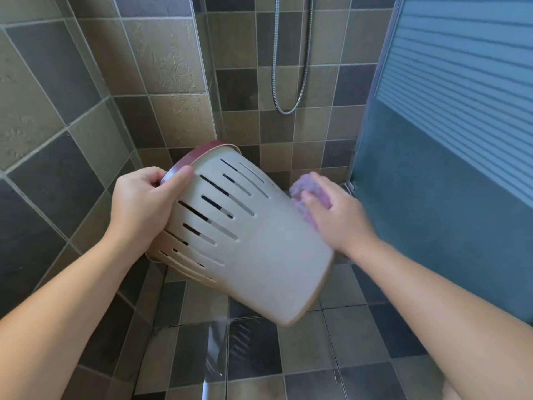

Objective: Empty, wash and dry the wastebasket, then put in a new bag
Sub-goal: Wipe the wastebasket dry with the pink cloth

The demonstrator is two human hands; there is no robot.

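- One wastebasket [253, 249]: beige, slotted side wall, dark red rim. It is held in the air between the two hands, tipped on its side, with the rim toward the left hand and the closed base toward the lower right.
- Left hand [141, 209]: grips the rim, thumb lying on the outer wall and the other fingers curled over the edge into the opening. The forearm comes in from the lower left.
- Right hand [337, 215]: fingers curled round one purple cloth [305, 194], pressing it against the basket's side wall near the base. Hand and cloth are motion-blurred. The forearm comes in from the lower right.
- The hands are apart, one at each end of the basket.
- One metal shower hose [291, 82]: hangs in a loop on the tiled wall [161, 67], above and between the hands.
- One frosted blue door panel [450, 134]: stands just beyond the right hand.
- Tiled floor [317, 356]: lies below both forearms, with a wet sheen under the basket.
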